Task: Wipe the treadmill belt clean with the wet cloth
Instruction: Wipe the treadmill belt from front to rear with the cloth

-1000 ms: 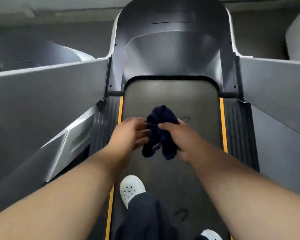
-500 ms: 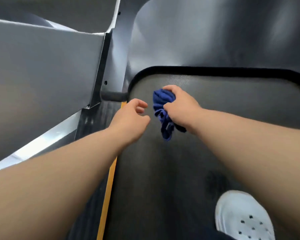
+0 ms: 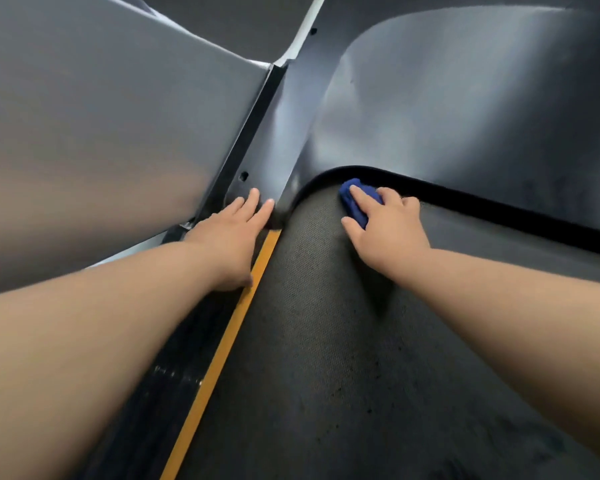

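The dark textured treadmill belt (image 3: 326,341) runs from the bottom of the view up to the black curved edge of the motor cover. My right hand (image 3: 385,226) holds a bunched blue cloth (image 3: 355,206) down on the belt at its far left corner, index finger laid over the cloth and thumb against its near side. Most of the cloth is hidden under the hand. My left hand (image 3: 236,230) lies flat with straight fingers on the left side rail, fingertips touching the base of the motor cover.
A yellow stripe (image 3: 222,351) borders the belt's left edge, with the ribbed black side rail (image 3: 160,393) beside it. The grey motor cover (image 3: 447,105) rises ahead and a grey side panel (image 3: 101,133) walls the left.
I have leaned in closer. My right hand carried the cloth forward and down onto the belt's far corner. My left hand opened flat and landed on the left rail.
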